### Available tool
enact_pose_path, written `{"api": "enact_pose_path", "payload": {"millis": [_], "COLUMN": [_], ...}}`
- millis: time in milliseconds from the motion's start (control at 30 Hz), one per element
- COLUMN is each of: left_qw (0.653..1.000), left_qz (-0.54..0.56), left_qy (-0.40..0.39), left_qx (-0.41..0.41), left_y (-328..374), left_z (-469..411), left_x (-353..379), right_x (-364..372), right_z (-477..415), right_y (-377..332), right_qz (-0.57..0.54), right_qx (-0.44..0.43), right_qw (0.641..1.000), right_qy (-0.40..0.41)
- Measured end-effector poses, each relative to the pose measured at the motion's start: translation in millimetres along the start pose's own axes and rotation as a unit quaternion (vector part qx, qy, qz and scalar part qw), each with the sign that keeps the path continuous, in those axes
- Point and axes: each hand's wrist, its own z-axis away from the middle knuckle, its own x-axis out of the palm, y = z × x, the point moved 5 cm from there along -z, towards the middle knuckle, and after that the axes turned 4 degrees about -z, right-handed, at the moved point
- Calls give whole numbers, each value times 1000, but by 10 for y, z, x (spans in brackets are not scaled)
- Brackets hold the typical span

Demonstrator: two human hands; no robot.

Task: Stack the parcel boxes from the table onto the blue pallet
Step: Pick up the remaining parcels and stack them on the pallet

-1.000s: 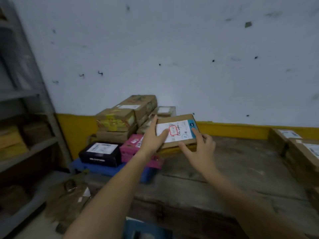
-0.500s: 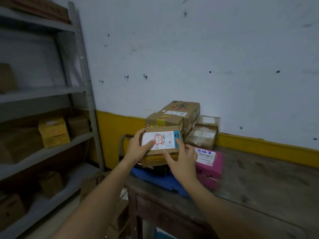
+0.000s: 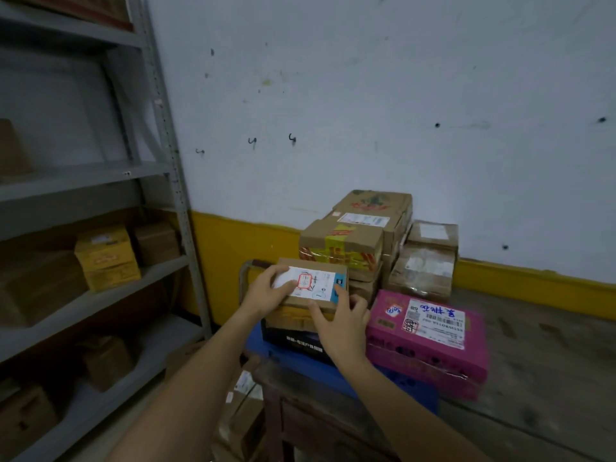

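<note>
A small brown parcel box (image 3: 316,303) with a white label sits on top of a black box (image 3: 293,340) on the blue pallet (image 3: 333,370). My left hand (image 3: 266,290) grips its left end, fingers over the label. My right hand (image 3: 338,323) holds its right front corner. A pink box (image 3: 430,341) lies on the pallet just right of them. Behind stands a stack of brown boxes (image 3: 346,245) against the wall, with more taped parcels (image 3: 423,261) to its right.
The pallet lies on the left end of a worn wooden table (image 3: 550,378). A grey metal shelf rack (image 3: 173,181) with yellow and brown cartons stands on the left. More cardboard boxes (image 3: 243,415) lie on the floor below the table edge.
Both hands carried the labelled box left from the table to above the black box on the pallet and lowered it there. My view swung left with it.
</note>
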Motion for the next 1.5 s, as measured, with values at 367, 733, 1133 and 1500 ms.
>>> {"api": "enact_pose_path", "payload": {"millis": [367,733,1133,1500], "left_qw": [998,993,991,992], "left_qz": [27,71,43,-50], "left_qy": [-51,-98,-126,-42], "left_qx": [0,16,23,104], "left_y": [-283,-341,-356,-72], "left_z": [-262,-459,-474,-444], "left_x": [261,380,366,-19], "right_x": [197,269,245,-127], "right_z": [-6,-67,-96,-105], "right_y": [157,231,280,28], "right_qz": [41,61,71,99], "right_qx": [45,52,62,14], "right_qw": [998,996,996,993], "right_qy": [9,34,-1,-56]}}
